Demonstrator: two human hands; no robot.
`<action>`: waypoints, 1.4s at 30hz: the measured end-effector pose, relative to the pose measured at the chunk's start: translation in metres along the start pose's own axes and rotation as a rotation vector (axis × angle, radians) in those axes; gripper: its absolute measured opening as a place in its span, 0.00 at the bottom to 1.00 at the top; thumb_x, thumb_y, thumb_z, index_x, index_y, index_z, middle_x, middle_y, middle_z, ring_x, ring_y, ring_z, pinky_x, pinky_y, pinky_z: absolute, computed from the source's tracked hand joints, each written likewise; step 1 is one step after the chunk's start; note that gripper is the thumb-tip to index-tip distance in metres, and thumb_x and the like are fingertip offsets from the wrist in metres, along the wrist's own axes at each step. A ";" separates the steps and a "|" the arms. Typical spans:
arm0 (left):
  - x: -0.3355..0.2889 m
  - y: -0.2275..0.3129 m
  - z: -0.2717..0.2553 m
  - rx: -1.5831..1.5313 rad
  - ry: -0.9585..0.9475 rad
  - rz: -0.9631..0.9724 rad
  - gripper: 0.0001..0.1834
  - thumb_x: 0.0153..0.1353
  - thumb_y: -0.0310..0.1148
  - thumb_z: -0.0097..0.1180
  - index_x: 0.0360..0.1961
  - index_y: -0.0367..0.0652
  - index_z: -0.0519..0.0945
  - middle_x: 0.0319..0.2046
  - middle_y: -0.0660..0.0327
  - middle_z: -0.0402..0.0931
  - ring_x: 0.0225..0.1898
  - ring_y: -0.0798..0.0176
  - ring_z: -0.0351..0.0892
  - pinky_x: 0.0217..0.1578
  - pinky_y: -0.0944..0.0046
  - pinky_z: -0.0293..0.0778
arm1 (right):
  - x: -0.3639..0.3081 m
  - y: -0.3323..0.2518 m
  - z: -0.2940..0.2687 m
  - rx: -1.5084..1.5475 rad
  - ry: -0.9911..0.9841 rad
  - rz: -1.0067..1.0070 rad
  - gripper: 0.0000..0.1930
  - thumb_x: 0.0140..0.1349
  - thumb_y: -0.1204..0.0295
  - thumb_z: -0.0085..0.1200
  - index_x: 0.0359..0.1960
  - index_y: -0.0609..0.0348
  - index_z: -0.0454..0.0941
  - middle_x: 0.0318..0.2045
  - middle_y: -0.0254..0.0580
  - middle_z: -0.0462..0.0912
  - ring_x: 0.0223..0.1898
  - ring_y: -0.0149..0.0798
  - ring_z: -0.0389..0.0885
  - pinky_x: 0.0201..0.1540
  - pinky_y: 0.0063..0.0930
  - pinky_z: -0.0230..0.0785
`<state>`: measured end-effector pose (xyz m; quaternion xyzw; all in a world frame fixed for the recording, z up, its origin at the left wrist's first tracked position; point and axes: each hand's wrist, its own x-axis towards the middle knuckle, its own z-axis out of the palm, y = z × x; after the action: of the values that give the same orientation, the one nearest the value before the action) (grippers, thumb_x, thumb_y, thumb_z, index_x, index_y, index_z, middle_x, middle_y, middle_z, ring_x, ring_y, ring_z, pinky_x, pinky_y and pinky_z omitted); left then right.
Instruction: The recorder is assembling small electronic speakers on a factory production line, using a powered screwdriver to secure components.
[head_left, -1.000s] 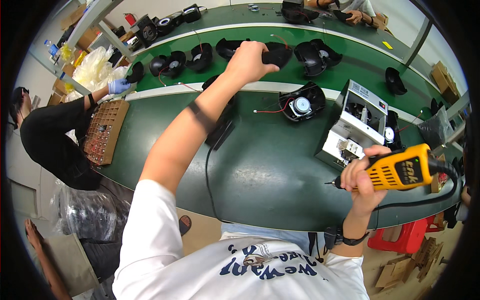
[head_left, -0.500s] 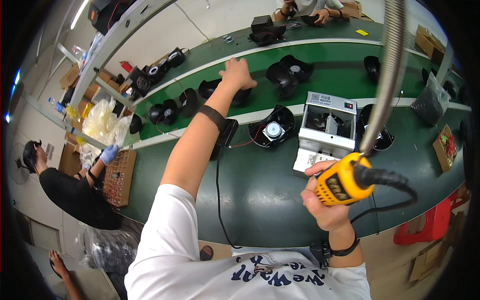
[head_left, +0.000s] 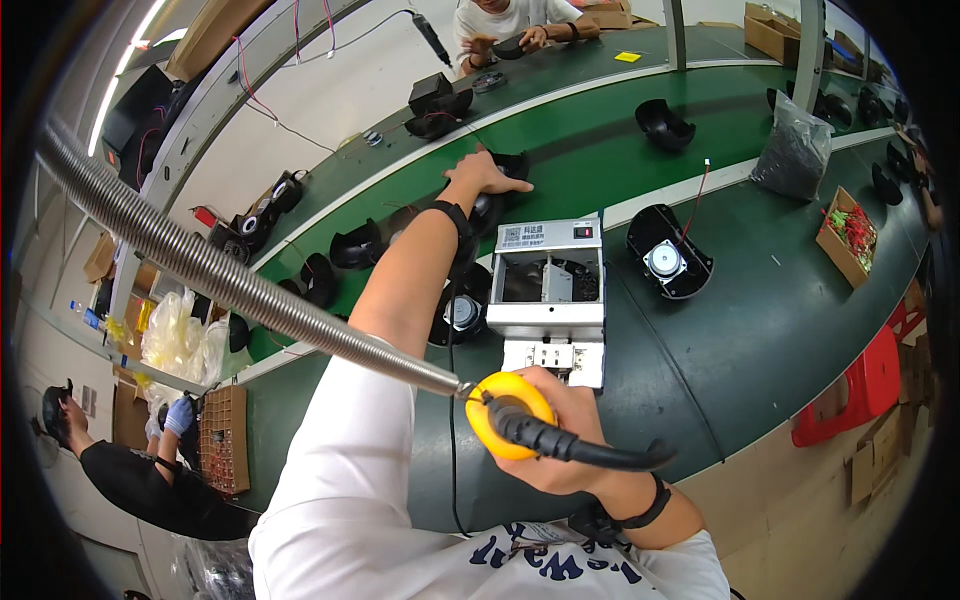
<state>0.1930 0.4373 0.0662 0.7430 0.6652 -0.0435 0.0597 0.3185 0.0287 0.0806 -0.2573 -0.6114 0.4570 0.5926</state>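
Observation:
My left hand (head_left: 487,174) is stretched over the green conveyor belt (head_left: 590,137), its thumb extended and its other fingers partly hidden. Right by it is a black plastic housing (head_left: 512,166); firm contact is hard to make out. My right hand (head_left: 570,420) is closed around a yellow electric screwdriver (head_left: 505,385), whose black cable trails to the right and which hangs from a coiled metal spring (head_left: 250,290). Just beyond the screwdriver stands a silver screw feeder (head_left: 548,318). Black housings with round speakers flank it: one on the right (head_left: 664,262), another on the left (head_left: 462,314) partly behind my forearm.
More black shells (head_left: 664,126) lie along the belt. Rightward are a plastic bag (head_left: 793,150) of dark parts and a cardboard box (head_left: 846,238) of red and green pieces. Across the belt, a person (head_left: 505,35) handles a black shell. A gloved person (head_left: 150,470) works at far left.
The view has swung rightward. My right hand has brought the screwdriver closer in front of the screw feeder, and the spring now crosses from the left. My left hand stays over the belt, beside a black housing.

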 end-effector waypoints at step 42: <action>-0.369 -0.111 -0.038 -0.222 0.495 0.822 0.61 0.29 0.36 0.80 0.72 0.44 0.66 0.65 0.46 0.62 0.65 0.39 0.64 0.64 0.47 0.67 | -0.001 -0.003 -0.012 0.313 0.183 -0.079 0.27 0.62 0.76 0.56 0.61 0.71 0.61 0.22 0.35 0.71 0.17 0.28 0.68 0.21 0.26 0.67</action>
<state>0.0406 0.0921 0.1536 0.9211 0.3118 0.2329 -0.0090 0.3312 0.0299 0.0813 -0.1782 -0.4859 0.4977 0.6960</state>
